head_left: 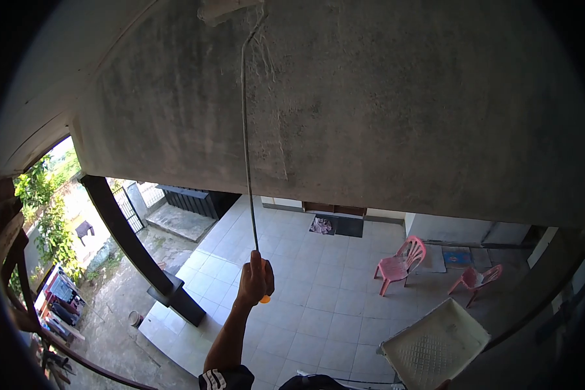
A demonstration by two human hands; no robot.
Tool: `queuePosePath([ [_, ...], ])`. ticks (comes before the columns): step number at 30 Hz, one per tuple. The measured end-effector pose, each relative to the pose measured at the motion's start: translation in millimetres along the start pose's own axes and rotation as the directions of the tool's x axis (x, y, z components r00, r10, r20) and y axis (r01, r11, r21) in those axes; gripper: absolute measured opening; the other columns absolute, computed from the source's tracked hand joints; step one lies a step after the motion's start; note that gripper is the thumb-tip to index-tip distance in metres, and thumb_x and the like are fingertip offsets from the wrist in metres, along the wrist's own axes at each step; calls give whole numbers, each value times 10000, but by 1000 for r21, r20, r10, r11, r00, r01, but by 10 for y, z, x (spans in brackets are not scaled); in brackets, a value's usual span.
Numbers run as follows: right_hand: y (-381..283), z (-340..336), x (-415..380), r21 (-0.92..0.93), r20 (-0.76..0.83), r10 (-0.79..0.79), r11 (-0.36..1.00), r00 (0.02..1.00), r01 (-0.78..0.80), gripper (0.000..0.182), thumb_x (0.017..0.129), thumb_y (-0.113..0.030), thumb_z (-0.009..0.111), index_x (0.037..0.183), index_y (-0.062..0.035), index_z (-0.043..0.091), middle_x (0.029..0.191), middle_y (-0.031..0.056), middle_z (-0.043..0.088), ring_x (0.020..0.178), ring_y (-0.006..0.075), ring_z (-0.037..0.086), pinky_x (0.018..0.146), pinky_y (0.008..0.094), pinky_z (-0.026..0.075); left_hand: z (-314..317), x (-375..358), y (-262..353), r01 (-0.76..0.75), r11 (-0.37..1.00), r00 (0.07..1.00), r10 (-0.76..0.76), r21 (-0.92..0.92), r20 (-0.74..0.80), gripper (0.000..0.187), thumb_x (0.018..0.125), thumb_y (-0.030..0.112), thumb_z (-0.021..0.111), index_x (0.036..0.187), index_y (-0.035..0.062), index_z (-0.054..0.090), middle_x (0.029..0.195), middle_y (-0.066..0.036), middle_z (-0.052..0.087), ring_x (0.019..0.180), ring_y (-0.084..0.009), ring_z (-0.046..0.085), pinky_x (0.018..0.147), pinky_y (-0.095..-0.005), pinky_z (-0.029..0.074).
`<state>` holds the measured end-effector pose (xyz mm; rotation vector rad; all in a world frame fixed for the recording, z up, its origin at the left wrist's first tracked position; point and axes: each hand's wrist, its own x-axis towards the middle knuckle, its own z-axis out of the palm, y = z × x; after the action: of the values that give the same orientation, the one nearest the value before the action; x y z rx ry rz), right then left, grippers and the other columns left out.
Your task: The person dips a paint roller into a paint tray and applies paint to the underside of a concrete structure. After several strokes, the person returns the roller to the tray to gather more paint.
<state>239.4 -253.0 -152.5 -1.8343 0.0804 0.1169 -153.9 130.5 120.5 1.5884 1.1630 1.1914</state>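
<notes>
My left hand (pixel 257 281) is closed around the handle of a paint roller, and a bit of the orange handle end shows below the fist. The roller's long thin metal rod (pixel 246 123) runs upward to its pale roller head (pixel 227 9), at the wall near the top edge of the view. Wet-looking streaks mark the grey wall (pixel 383 117) beside the rod. At lower right is a whitish paint tray (pixel 435 344) with a ribbed bottom, tilted. Only a small part of my right hand (pixel 444 385) shows, at the tray's lower edge; the rest is out of view.
Far below lies a tiled floor (pixel 305 286) with two pink plastic chairs (pixel 400 265) and dark doormats (pixel 349 226). A dark pillar (pixel 127 227) stands on the left. Beyond it, laundry (pixel 62 302) hangs in a yard, and a small bucket (pixel 135 318) stands near the tiles' edge.
</notes>
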Motion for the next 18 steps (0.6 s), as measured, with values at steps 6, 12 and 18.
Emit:
queuePosePath([
  [6,669,11,342,-33,27,-124,992,992,125,598,952,-442,365,1174,101,482,1163,236,542,1029,332,518,903,403,395,500,-385,-939,-74,997,975,78,-28,209,593,959,429,180,566,55,420,378,-47,416,316,-202,435,365,-312,351],
  [12,469,21,273,-71,30,-117,990,993,119,592,952,-436,366,1173,100,483,1162,241,541,1030,339,519,903,404,394,132,-250,-543,35,999,994,-31,-39,106,756,904,602,100,431,77,369,364,-27,410,315,-154,407,362,-282,313],
  [18,280,-29,144,-85,11,-84,993,996,85,586,952,-430,367,1172,100,484,1161,246,541,1032,346,519,903,405,394,186,50,-151,68,982,989,-44,-174,142,769,880,662,105,463,76,378,364,-48,377,324,-130,391,345,-257,304],
])
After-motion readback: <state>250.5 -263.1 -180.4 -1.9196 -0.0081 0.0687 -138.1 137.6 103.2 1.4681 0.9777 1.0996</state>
